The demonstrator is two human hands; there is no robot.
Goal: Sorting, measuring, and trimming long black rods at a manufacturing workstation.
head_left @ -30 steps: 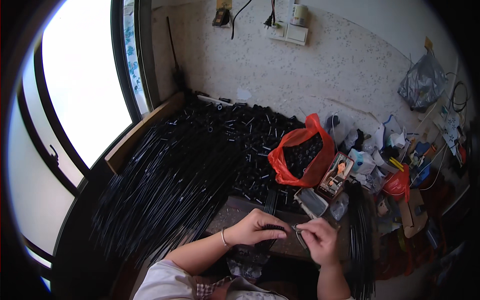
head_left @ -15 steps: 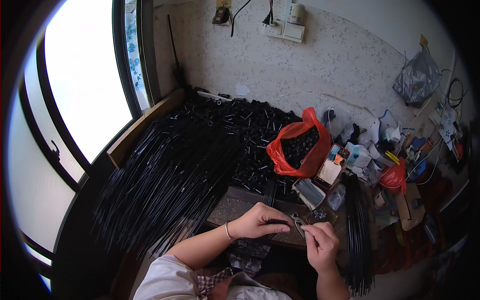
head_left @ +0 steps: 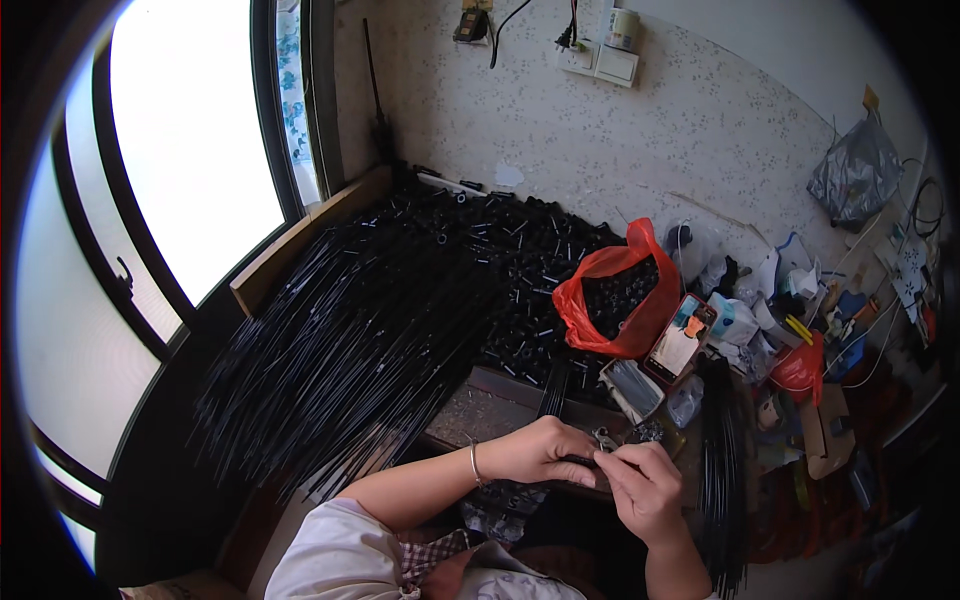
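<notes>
My left hand [head_left: 540, 452], with a thin bracelet at the wrist, is closed around the end of a thin black rod [head_left: 553, 385] over a small worn board [head_left: 480, 412]. My right hand [head_left: 645, 485] meets it fingertip to fingertip and pinches a small metal piece [head_left: 603, 441] against the rod's end. What exactly sits between the fingers is too small to tell. A large fan of long black rods [head_left: 340, 350] lies to the left of both hands.
An open red plastic bag [head_left: 615, 300] full of small black parts stands behind the hands, beside a heap of short black tubes [head_left: 520, 260]. A phone [head_left: 680, 340], packets and clutter lie at right. Another bundle of black rods [head_left: 720, 470] hangs at right. Windows lie left.
Both hands have stayed together at the board's edge; the right hand has shifted slightly toward the left hand. The view has tilted a little.
</notes>
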